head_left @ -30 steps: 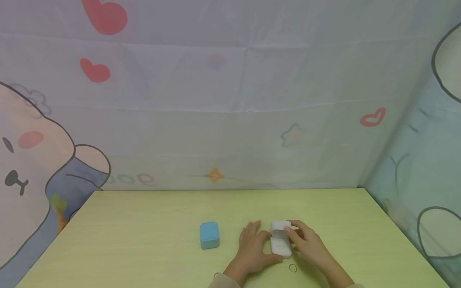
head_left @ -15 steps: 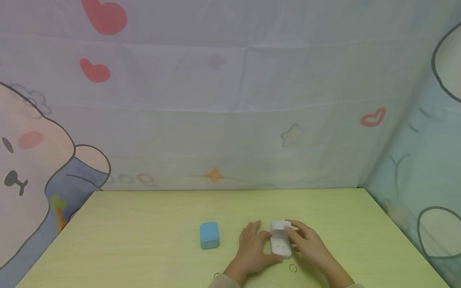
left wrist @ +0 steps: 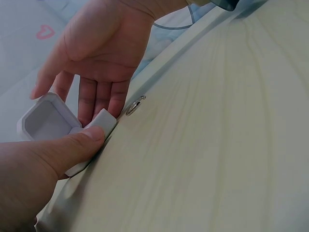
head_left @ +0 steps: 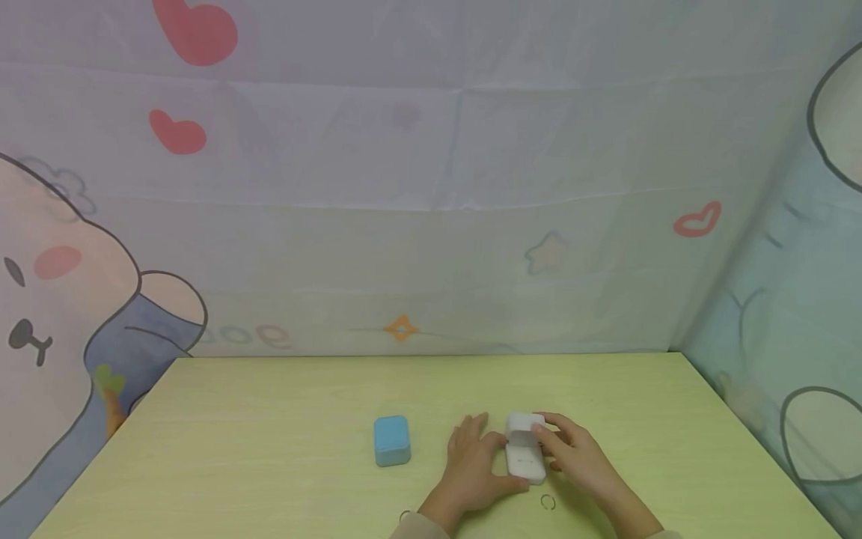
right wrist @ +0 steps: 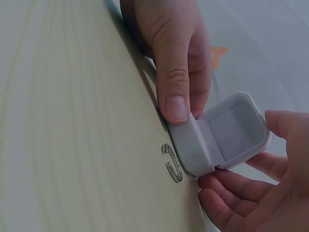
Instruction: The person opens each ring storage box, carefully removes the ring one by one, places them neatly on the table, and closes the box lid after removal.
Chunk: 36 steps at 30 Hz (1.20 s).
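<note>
A small white ring box [head_left: 526, 464] stands on the table with its lid raised, its hollow lid [left wrist: 47, 120] facing the person. My left hand [head_left: 469, 468] grips the box's base, thumb at the front and forefinger at the left side. At the lid's right side, my right hand [head_left: 581, 458] has its thumb on the edge and its forefinger behind. Its other fingers [right wrist: 231, 186] lie loosely curled beside the base. Just in front of the box lies a thin silver open ring [right wrist: 173, 163], also visible in the head view. The slot inside the base is faint.
A light blue box [head_left: 392, 442] sits left of my left hand. Part of another ring [head_left: 405, 515] shows beside the left sleeve [head_left: 420, 527]. The pale yellow table [head_left: 269, 419] ends at a printed cloth backdrop [head_left: 431, 277].
</note>
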{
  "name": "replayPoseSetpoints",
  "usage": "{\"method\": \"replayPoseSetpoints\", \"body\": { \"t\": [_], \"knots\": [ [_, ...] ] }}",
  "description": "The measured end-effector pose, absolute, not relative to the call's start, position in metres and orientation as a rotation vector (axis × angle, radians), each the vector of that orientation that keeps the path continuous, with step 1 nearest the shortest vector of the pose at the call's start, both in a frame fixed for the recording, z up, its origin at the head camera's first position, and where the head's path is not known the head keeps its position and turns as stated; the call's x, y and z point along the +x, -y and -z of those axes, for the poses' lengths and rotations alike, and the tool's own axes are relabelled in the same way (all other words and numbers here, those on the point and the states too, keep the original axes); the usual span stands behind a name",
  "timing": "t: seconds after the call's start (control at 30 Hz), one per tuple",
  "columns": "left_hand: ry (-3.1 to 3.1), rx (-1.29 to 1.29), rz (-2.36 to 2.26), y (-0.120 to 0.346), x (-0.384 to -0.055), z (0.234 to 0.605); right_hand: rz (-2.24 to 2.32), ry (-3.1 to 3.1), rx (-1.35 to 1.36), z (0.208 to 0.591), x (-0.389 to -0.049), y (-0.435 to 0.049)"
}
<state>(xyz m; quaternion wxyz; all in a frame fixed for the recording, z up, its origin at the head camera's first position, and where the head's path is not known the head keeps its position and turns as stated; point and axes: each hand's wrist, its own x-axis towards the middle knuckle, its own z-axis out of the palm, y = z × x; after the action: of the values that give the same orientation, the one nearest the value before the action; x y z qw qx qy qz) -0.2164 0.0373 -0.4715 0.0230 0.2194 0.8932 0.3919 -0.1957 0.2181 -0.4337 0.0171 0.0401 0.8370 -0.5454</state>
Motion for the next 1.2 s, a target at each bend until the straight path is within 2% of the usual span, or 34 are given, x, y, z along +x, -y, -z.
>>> {"method": "replayPoseSetpoints", "body": {
  "t": [1.2],
  "knots": [
    [-2.771,0.680,-1.182,-0.0370,-0.2163,0.4713,1.722,-2.576,0.069,0.4356,-0.1959,-0.2196]
  ]
}}
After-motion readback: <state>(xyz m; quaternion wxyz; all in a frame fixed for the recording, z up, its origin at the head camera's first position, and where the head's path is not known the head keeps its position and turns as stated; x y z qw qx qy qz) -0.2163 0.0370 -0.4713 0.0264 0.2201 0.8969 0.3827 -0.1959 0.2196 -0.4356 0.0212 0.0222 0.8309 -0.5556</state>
